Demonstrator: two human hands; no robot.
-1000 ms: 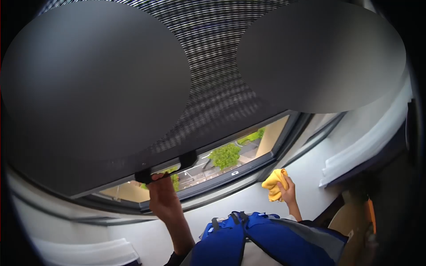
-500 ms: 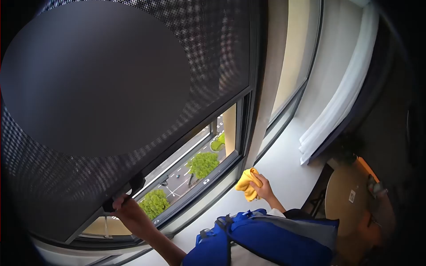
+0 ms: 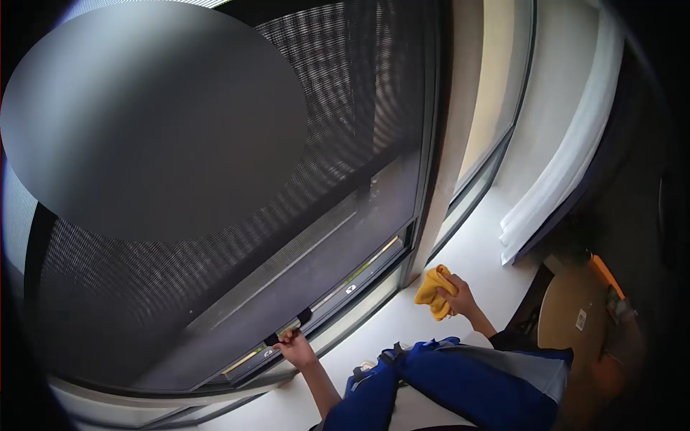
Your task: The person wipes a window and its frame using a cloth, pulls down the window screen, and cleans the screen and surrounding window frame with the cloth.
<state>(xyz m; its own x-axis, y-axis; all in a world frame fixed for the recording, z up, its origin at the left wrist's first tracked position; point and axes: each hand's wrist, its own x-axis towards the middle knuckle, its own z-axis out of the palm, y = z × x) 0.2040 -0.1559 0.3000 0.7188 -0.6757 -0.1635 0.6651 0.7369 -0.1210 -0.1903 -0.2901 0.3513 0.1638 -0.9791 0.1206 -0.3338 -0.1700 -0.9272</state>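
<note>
My left hand (image 3: 296, 352) is closed on the dark handle (image 3: 305, 315) at the lower edge of a dark mesh window screen (image 3: 338, 251). The screen covers nearly all of the window, with a narrow strip of the outside showing beneath it. In my right hand (image 3: 461, 296) is a crumpled yellow cloth (image 3: 434, 289), held above the white sill (image 3: 381, 323), well to the right of the handle. A grey blurred oval hides the upper left part of the screen.
Dark window frame (image 3: 424, 165) borders the screen on the right. A white curtain (image 3: 560, 165) hangs farther right. Behind the sill stands a round wooden table (image 3: 560, 309) with an orange object (image 3: 607, 275) at its edge.
The screen has come down with my left hand on its handle, narrowing the gap to the street and trees outside. My right hand still holds the cloth, slightly farther right in view.
</note>
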